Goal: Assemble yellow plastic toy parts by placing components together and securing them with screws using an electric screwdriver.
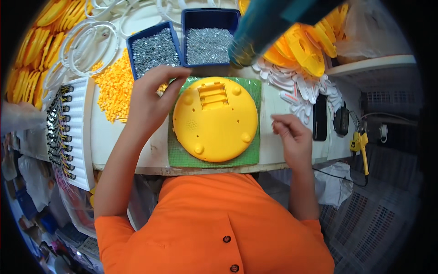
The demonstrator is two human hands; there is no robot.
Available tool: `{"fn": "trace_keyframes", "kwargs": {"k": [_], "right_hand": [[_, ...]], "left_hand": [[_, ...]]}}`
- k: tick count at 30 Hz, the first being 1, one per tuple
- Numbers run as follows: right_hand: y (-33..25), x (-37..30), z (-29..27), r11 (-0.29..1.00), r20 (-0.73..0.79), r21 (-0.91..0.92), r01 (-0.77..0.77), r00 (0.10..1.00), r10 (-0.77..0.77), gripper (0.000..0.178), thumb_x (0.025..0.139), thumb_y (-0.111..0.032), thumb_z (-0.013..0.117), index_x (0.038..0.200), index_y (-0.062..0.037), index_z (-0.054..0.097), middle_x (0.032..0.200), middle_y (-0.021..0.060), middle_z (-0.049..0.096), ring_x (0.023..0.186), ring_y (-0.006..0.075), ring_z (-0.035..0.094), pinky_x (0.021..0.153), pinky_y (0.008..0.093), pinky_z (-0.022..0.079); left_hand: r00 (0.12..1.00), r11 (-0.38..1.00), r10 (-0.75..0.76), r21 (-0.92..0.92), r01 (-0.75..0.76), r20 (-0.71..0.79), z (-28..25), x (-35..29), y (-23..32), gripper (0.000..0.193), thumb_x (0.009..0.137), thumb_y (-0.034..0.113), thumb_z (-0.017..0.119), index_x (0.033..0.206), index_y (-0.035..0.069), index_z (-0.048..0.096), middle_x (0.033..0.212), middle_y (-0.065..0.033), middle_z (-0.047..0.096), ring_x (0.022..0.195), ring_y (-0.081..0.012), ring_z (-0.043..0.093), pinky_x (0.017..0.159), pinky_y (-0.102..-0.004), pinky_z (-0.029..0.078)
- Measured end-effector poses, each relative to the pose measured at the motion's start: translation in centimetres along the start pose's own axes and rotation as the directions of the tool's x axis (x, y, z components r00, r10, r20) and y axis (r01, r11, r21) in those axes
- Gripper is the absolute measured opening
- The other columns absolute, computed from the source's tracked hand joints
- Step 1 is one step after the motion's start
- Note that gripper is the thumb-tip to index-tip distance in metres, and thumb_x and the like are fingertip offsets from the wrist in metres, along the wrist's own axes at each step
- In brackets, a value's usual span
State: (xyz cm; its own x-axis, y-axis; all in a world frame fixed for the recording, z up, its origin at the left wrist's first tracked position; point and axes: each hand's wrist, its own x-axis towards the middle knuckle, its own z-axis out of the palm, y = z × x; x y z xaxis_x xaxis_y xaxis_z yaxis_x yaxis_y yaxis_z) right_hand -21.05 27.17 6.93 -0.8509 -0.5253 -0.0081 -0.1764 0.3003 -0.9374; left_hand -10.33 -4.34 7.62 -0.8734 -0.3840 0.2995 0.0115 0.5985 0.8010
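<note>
A round yellow plastic housing (214, 132) lies on a green mat (178, 157), an open battery compartment toward its far edge. My left hand (153, 98) is above the housing's far left side, near the blue bins. Its thumb and forefinger come together; anything between them is too small to tell. To the right of the mat is my right hand (294, 137), its fingers curled in a pinch, apart from the housing. Whatever it holds, if anything, cannot be made out. A teal cylindrical tool (255, 34) hangs over the far side of the mat.
Two blue bins (181, 41) hold small metal screws. Small yellow parts (114, 91) are heaped at left, beside a white foam tray (82, 137) of wired components. White parts (310, 91), a black phone (320, 118) and a yellow-handled tool (362, 146) are at right.
</note>
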Motion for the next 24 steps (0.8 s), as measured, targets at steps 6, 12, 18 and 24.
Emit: {"fn": "trace_keyframes", "kwargs": {"k": [6,12,18,24], "right_hand": [[1.3,-5.4,1.5,0.947,0.053,0.194,-0.256,0.967,0.25,0.013,0.101,-0.003,0.062,0.111,0.0036,0.067,0.101,0.0067,0.072,0.093,0.0135,0.067,0.086,0.0259,0.054],[0.9,-5.4,1.4,0.895,0.008,0.338,-0.291,0.952,0.306,0.014,0.1,-0.002,0.064,0.111,0.0055,0.067,0.103,0.0124,0.074,0.095,0.0158,0.071,0.089,0.0279,0.056],[0.5,-6.5,2.2,0.859,0.166,0.374,-0.35,0.936,0.309,0.013,0.094,0.006,0.067,0.106,0.004,0.068,0.104,0.0116,0.072,0.097,0.016,0.069,0.088,0.0267,0.055],[1.2,-6.3,3.8,0.956,0.169,0.261,-0.135,0.981,0.092,0.017,0.087,0.011,0.071,0.099,0.0004,0.071,0.108,0.007,0.057,0.098,0.0126,0.058,0.083,0.0231,0.048]], "left_hand": [[0.971,0.939,-0.239,-0.248,0.238,0.026,-0.4,-8.0,2.5,0.009,0.091,0.003,0.072,0.1,0.001,0.072,0.099,-0.0069,0.075,0.094,-0.0148,0.07,0.086,-0.0284,0.053],[0.957,0.97,0.205,0.089,-0.227,0.203,1.5,-11.6,3.1,0.025,0.074,-0.002,0.081,0.094,0.008,0.068,0.109,-0.0079,0.07,0.109,-0.0309,0.064,0.096,-0.0407,0.049],[0.953,0.949,0.241,0.161,-0.271,0.185,2.5,-12.2,2.2,0.023,0.073,0.007,0.083,0.09,0.013,0.07,0.116,-0.0017,0.068,0.114,-0.0272,0.059,0.097,-0.0431,0.041],[0.958,0.966,0.227,0.088,-0.245,0.173,2.6,-12.3,1.9,0.022,0.073,0.008,0.083,0.09,0.014,0.07,0.114,-0.0017,0.069,0.114,-0.0275,0.06,0.099,-0.0436,0.04]]}}
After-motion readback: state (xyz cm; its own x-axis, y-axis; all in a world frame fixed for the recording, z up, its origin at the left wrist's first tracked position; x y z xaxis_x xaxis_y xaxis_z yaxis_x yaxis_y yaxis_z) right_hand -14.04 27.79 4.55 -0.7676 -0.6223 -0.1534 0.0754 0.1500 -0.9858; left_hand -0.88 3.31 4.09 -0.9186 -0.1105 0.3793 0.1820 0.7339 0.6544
